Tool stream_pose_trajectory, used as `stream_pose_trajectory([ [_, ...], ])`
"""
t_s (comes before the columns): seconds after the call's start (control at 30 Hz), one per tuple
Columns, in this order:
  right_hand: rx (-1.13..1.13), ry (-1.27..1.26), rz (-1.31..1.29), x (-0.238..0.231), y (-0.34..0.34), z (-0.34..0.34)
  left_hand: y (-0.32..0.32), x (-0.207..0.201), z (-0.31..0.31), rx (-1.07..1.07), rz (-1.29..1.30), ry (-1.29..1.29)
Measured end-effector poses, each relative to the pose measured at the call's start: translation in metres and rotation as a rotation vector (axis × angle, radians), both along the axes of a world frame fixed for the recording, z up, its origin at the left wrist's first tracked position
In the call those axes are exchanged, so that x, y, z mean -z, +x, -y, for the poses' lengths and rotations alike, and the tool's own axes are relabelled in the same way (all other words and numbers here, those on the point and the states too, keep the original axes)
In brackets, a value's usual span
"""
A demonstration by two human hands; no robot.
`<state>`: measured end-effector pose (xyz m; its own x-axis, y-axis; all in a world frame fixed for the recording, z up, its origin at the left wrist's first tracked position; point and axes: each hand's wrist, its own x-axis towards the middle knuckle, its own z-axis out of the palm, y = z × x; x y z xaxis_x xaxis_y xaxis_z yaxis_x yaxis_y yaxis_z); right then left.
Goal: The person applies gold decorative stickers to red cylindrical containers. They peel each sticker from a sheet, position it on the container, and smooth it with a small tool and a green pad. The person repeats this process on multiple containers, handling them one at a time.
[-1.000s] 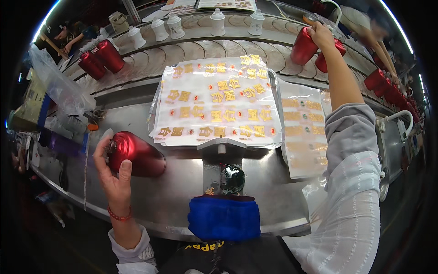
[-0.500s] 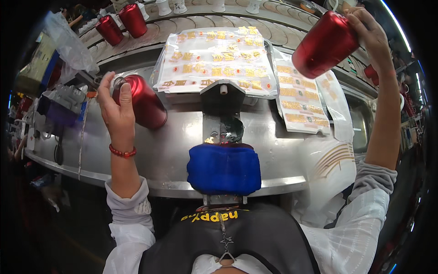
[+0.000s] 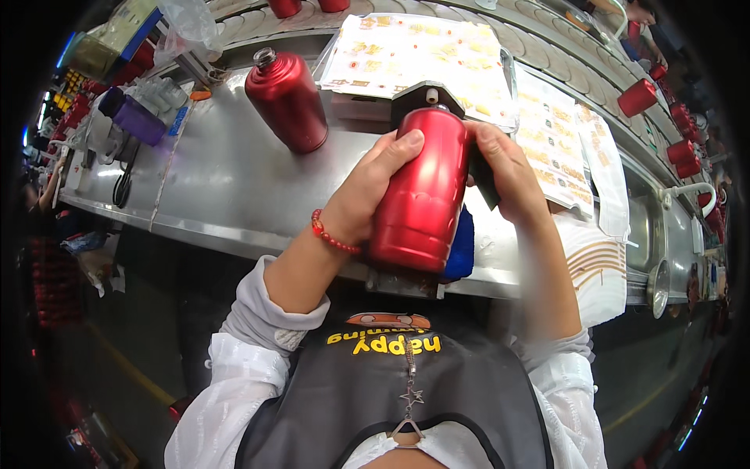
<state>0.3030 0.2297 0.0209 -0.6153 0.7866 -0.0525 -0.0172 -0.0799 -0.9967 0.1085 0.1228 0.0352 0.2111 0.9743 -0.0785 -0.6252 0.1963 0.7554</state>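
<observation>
A glossy red bottle (image 3: 418,199) leans over the black stand at the centre, its base toward me. My left hand (image 3: 371,184) is closed round its left side, thumb near the shoulder. My right hand (image 3: 508,168) is curled at the bottle's upper right side, its fingertips partly hidden; a dark flat piece (image 3: 484,176) shows beside that palm. Behind the bottle rises the black stand (image 3: 430,92), and a blue cloth pad (image 3: 462,248) is mostly covered by the bottle. A second red bottle (image 3: 289,105) with a bare metallic neck stands on the steel table to the left.
White sheets with gold decals (image 3: 422,47) lie behind the stand, and more decal sheets (image 3: 555,137) to the right. A conveyor (image 3: 539,43) runs along the back. At the left are a purple bottle (image 3: 133,116) and a plastic bag (image 3: 187,31); a sink (image 3: 642,227) is at the right.
My left hand has let go of the neck of the standing bottle and taken hold of the other one. My right hand has brought that bottle from the upper right to the centre.
</observation>
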Motion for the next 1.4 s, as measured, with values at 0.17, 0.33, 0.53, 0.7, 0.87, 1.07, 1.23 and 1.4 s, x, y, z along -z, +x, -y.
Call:
stream_pose_trajectory([
  [0.17,0.034,0.098,0.045,-0.001,-0.008,0.001,0.012,0.009,-0.001,-0.208,-0.037,-0.033],
  [0.33,-0.005,0.175,0.122,-0.006,-0.012,-0.003,0.005,0.005,0.002,-0.181,-0.058,-0.019],
  [0.53,0.031,0.311,0.175,-0.004,-0.014,-0.012,0.009,0.013,-0.010,-0.247,-0.062,-0.041],
  [0.7,0.019,0.423,0.332,-0.015,-0.006,-0.032,-0.006,0.023,-0.020,-0.158,-0.141,-0.022],
  [0.87,0.299,0.534,0.461,-0.025,-0.003,-0.153,-0.019,0.023,-0.025,-0.009,-0.133,0.070],
  [1.07,0.464,0.722,0.950,0.041,-0.017,-0.350,-0.019,0.033,-0.030,0.007,-0.128,0.081],
  [1.23,0.262,0.130,0.733,0.030,-0.037,-0.362,-0.023,0.040,-0.029,-0.005,-0.104,0.070],
  [1.4,0.255,0.091,0.704,0.016,-0.047,-0.348,-0.022,0.045,-0.029,-0.041,-0.133,0.054],
])
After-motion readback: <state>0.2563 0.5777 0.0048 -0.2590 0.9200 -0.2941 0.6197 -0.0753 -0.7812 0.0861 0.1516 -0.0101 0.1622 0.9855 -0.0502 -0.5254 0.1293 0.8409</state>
